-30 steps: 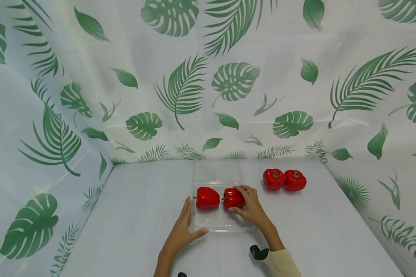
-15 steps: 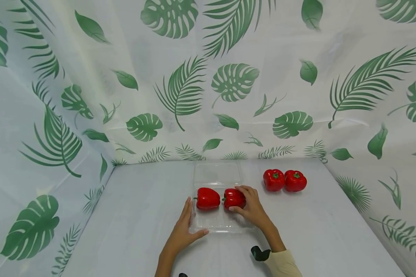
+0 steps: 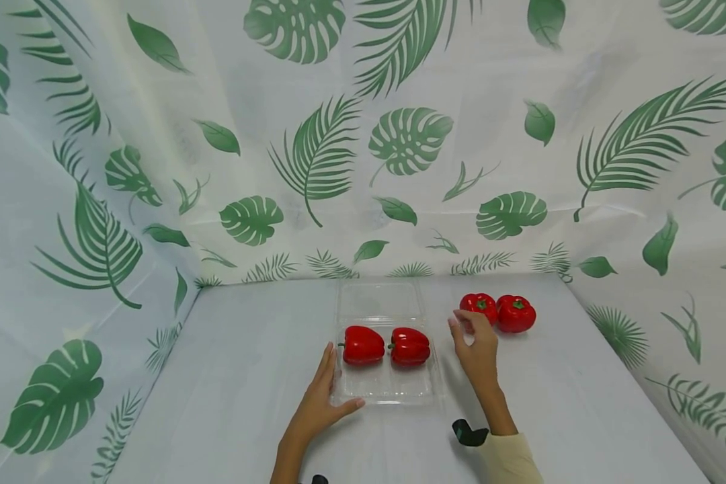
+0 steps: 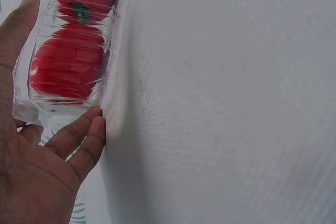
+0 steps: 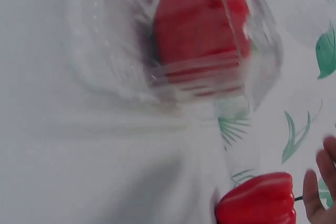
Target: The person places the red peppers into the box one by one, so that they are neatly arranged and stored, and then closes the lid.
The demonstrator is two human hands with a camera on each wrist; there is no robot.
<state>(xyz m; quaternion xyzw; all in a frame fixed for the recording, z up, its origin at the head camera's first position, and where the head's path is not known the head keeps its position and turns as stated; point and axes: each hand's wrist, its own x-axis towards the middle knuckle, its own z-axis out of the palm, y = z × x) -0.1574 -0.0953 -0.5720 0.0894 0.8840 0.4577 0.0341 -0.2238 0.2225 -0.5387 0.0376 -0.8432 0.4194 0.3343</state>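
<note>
A clear plastic clamshell box (image 3: 387,402) lies with its lid (image 3: 380,302) folded back. In its far row sit two red bell peppers, the left one (image 3: 363,346) and the right one (image 3: 409,347), stems pointing left. My left hand (image 3: 316,403) rests against the box's left front corner, fingers straight along the side and thumb along the front edge. My right hand (image 3: 479,353) is over the table right of the box, fingers loosely bent and holding nothing. Its fingertips overlap a third red bell pepper (image 3: 480,302) in the head view; another bell pepper (image 3: 516,314) stands beside that one.
The white table (image 3: 248,376) meets a leaf-printed curtain (image 3: 339,134) at the back and sides. A black wrist camera (image 3: 468,433) sits by the right sleeve (image 3: 511,457). The box's front row shows bare plastic.
My right hand has let go of the right pepper in the box and moved right, up to the loose peppers. The left hand stays at the box corner.
</note>
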